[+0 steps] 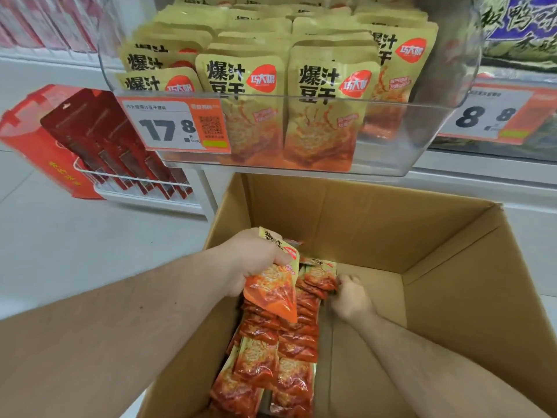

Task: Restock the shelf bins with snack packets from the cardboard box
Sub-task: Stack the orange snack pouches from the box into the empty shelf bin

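An open cardboard box [376, 224] stands below the shelf, with several orange-and-yellow snack packets [280, 366] lined up along its left side. My left hand [256, 260] grips one packet [272, 291], lifted just above the rows. My right hand [351, 294] reaches deep into the box and pinches the top packets [319, 277] at the far end of the row. Above hangs a clear plastic shelf bin [416, 128] holding several upright packets of the same snack.
A price tag reading 17.8 [173, 125] is fixed to the bin's front left. A neighbouring bin at right carries an 8.8 tag [488, 116]. Red boxed goods [99, 143] stand in a white wire rack at lower left. The box's right half shows bare cardboard.
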`<state>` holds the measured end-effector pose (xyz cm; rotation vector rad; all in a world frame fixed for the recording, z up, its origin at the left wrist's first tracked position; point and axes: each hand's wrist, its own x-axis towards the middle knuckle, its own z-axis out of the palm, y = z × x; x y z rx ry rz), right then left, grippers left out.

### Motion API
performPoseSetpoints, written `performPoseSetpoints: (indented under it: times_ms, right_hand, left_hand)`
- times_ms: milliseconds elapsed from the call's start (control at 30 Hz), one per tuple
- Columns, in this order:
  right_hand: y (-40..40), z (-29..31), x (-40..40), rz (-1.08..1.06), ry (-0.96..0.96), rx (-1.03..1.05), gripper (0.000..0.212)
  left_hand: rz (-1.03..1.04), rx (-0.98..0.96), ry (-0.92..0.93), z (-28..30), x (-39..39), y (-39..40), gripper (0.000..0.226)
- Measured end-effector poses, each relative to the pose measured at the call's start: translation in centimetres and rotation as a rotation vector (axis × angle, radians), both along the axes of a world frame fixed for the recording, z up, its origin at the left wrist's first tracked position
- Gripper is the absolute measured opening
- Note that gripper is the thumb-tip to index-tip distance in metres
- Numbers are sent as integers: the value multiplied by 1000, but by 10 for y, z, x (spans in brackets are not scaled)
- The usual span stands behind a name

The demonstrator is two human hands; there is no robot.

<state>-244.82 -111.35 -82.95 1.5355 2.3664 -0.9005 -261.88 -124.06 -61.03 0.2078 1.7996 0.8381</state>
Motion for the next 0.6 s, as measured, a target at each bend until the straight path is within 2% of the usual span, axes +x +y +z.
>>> performPoseSetpoints:
  times_ms: [133,200,300,467,600]
  right_hand:
    - [4,-18,-7,50,-40,118,27]
    - [5,-18,-9,77,14,171,25]
    - [3,-6,-12,79,139,163,7]
    - [-5,64,-10,-47,320,167,30]
    - [-24,143,10,18,470,249,24]
  left_hand:
    - [-24,-26,-13,-8,-9,-6,39]
    - [-13,-53,-13,-12,-14,-11,33]
    - [1,-91,-32,-13,-19,-16,23]
    - [47,-83,-108,1,-16,-15,28]
    - [85,-23,-159,23,-9,-21,30]
